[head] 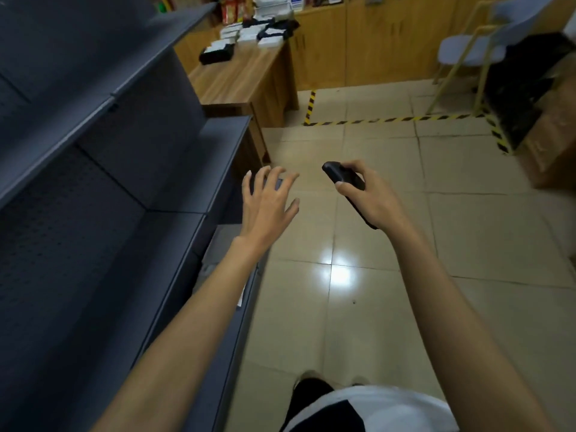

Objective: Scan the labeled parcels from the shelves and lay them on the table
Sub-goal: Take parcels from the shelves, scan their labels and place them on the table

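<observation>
The left grip (268,204) hangs wide open, fingers spread and holding nothing, just past the end of the dark grey shelves (124,151). The right grip (369,196) is curled round a black scanner (338,173) above the tiled floor (467,229). White and black parcels (249,34) lie on the wooden desk (243,76), well apart from both.

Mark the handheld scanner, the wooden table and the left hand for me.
handheld scanner (335,173): head view, on its black front end.
wooden table (246,77): head view, on a bare part of the tabletop.
left hand (268,202): head view, on the back of the hand, fingers spread.
</observation>
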`<state>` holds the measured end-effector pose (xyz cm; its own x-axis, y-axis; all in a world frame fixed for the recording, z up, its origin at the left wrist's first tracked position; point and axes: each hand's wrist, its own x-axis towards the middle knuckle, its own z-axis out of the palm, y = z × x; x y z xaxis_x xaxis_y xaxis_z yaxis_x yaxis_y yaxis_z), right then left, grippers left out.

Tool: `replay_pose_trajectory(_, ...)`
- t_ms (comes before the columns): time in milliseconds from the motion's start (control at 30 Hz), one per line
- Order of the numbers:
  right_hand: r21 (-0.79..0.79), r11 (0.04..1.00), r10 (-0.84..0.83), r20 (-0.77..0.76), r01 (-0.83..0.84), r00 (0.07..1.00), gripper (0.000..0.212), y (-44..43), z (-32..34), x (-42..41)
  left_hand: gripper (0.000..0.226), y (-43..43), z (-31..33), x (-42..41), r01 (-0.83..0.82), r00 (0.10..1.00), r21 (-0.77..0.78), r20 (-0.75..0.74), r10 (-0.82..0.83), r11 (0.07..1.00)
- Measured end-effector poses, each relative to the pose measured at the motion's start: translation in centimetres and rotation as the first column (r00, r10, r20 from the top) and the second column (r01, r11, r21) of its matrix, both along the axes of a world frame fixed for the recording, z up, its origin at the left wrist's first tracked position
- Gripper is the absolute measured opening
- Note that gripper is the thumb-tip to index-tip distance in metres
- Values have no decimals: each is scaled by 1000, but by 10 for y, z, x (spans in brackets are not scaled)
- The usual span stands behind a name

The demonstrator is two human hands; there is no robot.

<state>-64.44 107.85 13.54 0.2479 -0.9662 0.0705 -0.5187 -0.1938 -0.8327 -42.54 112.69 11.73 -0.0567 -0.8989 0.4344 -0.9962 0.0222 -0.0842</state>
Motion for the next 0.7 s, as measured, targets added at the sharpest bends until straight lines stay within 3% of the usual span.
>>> replay_pose_trajectory(300,81,994,-70,27,68,997,56,-83,-16,-8,47,-116,-17,-7,109,994,41,-31,-108,993)
replay_pose_trajectory(700,37,984,-174,24,173,984,47,-331,12,105,49,-389,-7,117,190,975,4,-121,-188,982)
